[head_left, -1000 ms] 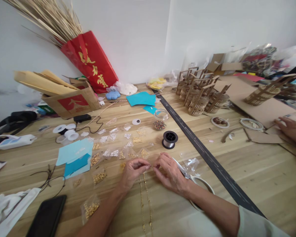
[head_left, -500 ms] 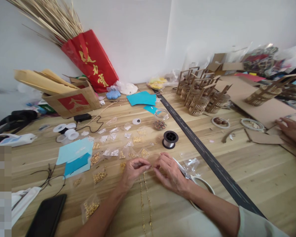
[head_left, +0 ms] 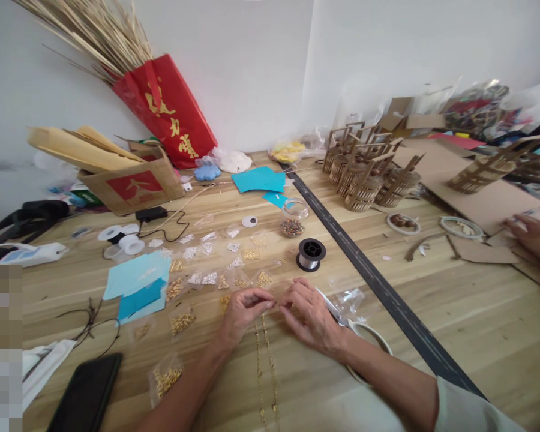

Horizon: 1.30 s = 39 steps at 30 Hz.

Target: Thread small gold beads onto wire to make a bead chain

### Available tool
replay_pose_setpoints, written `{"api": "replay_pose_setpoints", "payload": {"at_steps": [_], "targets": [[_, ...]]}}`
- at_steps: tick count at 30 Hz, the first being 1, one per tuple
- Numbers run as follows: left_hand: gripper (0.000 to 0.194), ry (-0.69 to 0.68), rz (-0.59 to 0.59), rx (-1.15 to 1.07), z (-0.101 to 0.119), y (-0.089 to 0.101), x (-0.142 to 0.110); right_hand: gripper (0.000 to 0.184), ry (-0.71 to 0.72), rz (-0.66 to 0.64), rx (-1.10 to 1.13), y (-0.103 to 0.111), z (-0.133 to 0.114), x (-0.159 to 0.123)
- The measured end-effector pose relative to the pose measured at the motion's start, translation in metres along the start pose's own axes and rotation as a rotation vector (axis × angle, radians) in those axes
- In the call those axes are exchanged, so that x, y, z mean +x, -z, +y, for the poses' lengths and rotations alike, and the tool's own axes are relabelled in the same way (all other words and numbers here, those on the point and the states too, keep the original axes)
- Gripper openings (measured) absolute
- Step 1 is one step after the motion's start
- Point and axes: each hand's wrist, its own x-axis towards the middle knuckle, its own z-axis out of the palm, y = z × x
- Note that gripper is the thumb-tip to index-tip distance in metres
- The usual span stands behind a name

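Observation:
My left hand (head_left: 245, 312) is closed in a pinch, its thumb and forefinger on a tiny dark piece. From just beneath these fingers a thin gold beaded chain (head_left: 260, 372) runs in two strands toward the near edge of the view. Close to its right, my right hand (head_left: 308, 315) is closed too, thumb against fingers; whatever sits between them is too small to name. Scissors (head_left: 339, 318) lie beside and partly under my right wrist, by a white ring (head_left: 371, 336). A black spool of clear line (head_left: 311, 255) stands beyond my hands.
Small bags of gold findings (head_left: 182, 324) and silver findings (head_left: 202, 278) spread to the left, near blue cards (head_left: 141, 297) and a phone (head_left: 87, 393). A jar of beads (head_left: 292, 227) stands farther back. Bamboo baskets (head_left: 364, 180) and another person's hand (head_left: 533, 237) are at right.

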Motion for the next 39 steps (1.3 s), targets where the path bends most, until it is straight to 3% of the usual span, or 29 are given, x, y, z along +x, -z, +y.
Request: {"api": "replay_pose_setpoints", "payload": {"at_steps": [14,39], "targets": [[0.015,-0.003,0.020,-0.011,-0.0035,0.0008,0.0001,0.008,-0.009,-0.014,0.000,-0.0007,0.0008,-0.0010],[0.013,-0.001,-0.046,-0.036,-0.0040,0.0004,-0.0003,0.007,-0.013,-0.016,0.035,-0.0005,0.0008,-0.0007]]}}
